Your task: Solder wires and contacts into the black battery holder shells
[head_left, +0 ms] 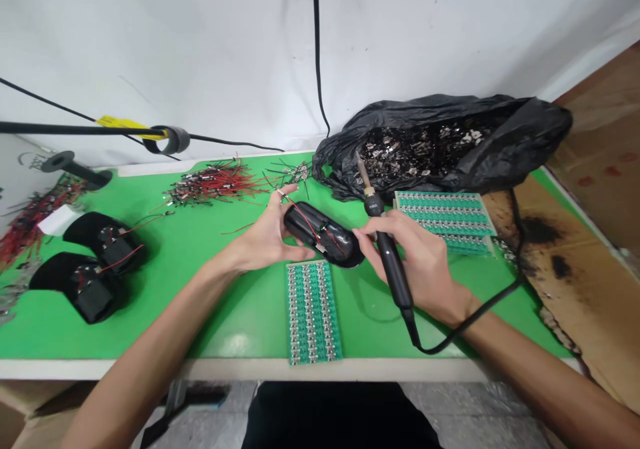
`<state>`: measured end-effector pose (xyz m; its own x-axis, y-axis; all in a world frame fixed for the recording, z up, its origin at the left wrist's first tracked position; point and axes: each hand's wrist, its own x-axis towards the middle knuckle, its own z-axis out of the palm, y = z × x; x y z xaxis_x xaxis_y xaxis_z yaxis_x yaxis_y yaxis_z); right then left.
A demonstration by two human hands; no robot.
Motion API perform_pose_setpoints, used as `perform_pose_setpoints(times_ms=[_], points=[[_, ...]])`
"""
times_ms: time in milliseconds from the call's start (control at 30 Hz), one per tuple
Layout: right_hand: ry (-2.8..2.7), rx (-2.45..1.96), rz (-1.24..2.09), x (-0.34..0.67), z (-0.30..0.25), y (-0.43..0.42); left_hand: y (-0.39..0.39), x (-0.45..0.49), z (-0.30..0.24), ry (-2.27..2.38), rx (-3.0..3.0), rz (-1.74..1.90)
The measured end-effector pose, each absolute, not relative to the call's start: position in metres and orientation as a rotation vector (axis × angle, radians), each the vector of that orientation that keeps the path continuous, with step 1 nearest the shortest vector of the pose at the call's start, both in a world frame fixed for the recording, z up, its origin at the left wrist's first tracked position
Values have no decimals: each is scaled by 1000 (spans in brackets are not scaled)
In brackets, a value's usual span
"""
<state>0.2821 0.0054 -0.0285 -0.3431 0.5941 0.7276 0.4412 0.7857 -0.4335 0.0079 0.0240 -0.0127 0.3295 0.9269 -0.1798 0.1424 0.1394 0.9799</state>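
Observation:
My left hand [267, 239] grips the left end of an oblong black plastic housing [316, 221], thumb and fingers around its edge. Red wires [306, 214] and small parts lie inside its hollow. In my right hand [425, 259] is a soldering iron [393, 265], its tip pointing up and away from the housing. The right thumb and fingertips also reach the housing's right end. Just below the housing, a green circuit board panel [313, 315] with rows of silver parts lies near the table's front edge.
A black plastic bag [505, 162] of small metal parts lies at the back right. Before it are more circuit board panels [445, 215]. Bundled red wires [215, 182] lie at the back, and two black housings [95, 295] at the left. The iron's cord [480, 312] loops over my right forearm.

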Motion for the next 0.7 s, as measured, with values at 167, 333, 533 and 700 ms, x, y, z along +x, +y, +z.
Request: perform_pose_setpoints(times_ms=[167,333,533,700], points=[[-1988,-786,217,283,-30,4,28,2,-16,1066,1252,813],[-1994,-794,238,284,-32,4,29,-3,-12,1048,1241,826],[-1988,-793,213,283,-27,3,32,-6,-1,1036,1277,812],[-1930,-835,153,291,-24,7,28,-16,12,1126,1273,919]])
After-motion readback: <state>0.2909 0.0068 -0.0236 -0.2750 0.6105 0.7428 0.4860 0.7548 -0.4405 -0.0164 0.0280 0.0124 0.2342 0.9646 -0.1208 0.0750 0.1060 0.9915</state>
